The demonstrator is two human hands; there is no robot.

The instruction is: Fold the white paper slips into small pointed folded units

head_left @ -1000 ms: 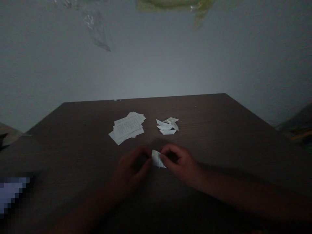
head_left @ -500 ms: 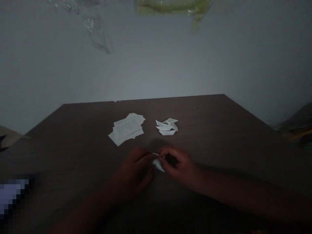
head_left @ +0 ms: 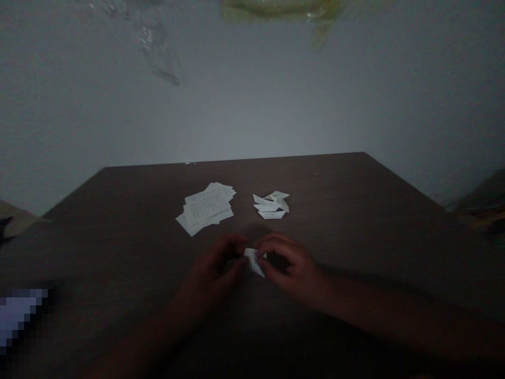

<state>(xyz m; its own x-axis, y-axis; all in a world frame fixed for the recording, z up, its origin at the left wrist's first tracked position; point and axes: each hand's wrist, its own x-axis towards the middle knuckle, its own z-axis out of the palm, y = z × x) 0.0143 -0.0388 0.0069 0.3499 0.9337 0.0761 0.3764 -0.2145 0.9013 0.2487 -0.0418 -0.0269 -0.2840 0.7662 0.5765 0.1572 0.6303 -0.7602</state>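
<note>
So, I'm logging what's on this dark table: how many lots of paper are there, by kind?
stack of flat printed slips: 1
heap of folded pieces: 1
small piece pinched between left hand and right hand: 1
Total: 3

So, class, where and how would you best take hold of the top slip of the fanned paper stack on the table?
Probably by its near right corner, coming in low from the near side. The stack lies flat on the table, so nothing offers a grip from above. The slips are fanned, leaving corners free to lift and pinch.
</note>
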